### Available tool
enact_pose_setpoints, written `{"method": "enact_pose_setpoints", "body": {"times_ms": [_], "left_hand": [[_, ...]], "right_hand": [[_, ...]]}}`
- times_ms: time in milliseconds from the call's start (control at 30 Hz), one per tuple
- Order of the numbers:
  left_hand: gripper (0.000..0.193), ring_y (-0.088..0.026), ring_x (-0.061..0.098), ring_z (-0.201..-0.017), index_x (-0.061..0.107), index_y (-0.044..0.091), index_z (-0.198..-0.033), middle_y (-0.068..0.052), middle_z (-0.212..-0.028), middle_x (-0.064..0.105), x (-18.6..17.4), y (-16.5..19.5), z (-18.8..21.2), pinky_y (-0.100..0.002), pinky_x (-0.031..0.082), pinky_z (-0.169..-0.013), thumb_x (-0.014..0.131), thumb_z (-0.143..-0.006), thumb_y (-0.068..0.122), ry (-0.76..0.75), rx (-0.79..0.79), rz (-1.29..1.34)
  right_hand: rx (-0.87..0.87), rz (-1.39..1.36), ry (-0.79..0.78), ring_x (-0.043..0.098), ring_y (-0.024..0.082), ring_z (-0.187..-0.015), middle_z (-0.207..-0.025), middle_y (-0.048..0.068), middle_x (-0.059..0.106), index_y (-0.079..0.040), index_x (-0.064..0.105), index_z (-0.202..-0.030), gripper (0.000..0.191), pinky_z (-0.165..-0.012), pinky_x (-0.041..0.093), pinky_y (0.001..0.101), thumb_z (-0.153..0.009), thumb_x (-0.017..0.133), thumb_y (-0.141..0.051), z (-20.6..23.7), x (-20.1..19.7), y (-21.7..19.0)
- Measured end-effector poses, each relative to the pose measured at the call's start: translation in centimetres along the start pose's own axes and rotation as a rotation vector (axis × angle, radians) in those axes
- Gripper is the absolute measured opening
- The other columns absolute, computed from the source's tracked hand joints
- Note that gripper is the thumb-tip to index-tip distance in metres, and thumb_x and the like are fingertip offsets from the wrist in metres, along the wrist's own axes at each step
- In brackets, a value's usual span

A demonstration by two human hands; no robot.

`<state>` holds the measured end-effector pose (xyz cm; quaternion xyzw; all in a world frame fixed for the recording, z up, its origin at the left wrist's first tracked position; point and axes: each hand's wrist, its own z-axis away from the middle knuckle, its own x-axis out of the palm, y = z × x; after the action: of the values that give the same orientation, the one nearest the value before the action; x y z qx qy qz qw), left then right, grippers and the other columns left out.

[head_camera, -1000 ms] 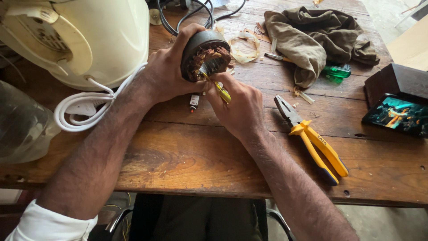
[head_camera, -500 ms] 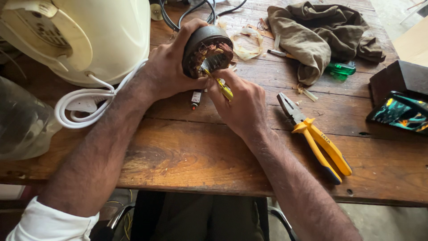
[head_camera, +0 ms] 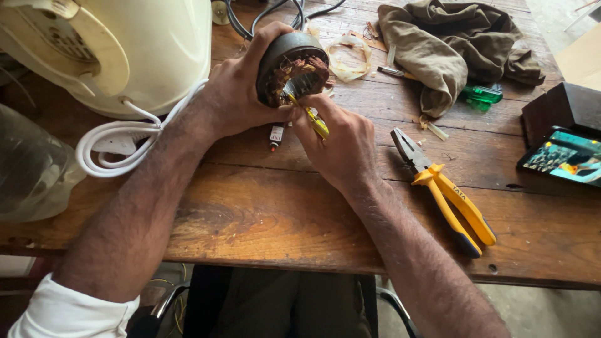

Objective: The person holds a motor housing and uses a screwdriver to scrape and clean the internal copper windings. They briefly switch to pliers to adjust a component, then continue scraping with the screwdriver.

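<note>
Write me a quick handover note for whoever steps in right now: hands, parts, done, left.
Left hand grips the round motor stator, tilted, copper windings facing you. Right hand works a yellow-handled tool into the windings. Yellow pliers lie to the right on the wooden bench, untouched; a green screwdriver sits by the cloth. Done: stator out and in hand. Left: winding work is in progress.

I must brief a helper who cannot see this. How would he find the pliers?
Start at the wooden table. Right of the right hand, the pliers lie flat. Their yellow handles set them apart from the green screwdriver by the olive cloth.
</note>
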<state>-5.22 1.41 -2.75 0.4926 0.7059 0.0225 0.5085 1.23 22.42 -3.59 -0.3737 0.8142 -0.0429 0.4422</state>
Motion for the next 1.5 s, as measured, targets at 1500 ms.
{"method": "enact_pose_setpoints", "body": {"times_ms": [1500], "left_hand": [[0.102, -0.042, 0.073, -0.109, 0.021, 0.028, -0.151, -0.024, -0.136, 0.064, 0.11, -0.3, -0.34, -0.052, 0.065, -0.095, 0.096, -0.083, 0.036, -0.004, 0.021, -0.029]], "right_hand": [[-0.008, -0.032, -0.053, 0.079, 0.019, -0.073, -0.088, 0.011, 0.079, -0.009, 0.071, -0.115, 0.02, -0.066, 0.064, 0.0357, -0.106, 0.064, -0.026, -0.18, 0.06, 0.78]]}}
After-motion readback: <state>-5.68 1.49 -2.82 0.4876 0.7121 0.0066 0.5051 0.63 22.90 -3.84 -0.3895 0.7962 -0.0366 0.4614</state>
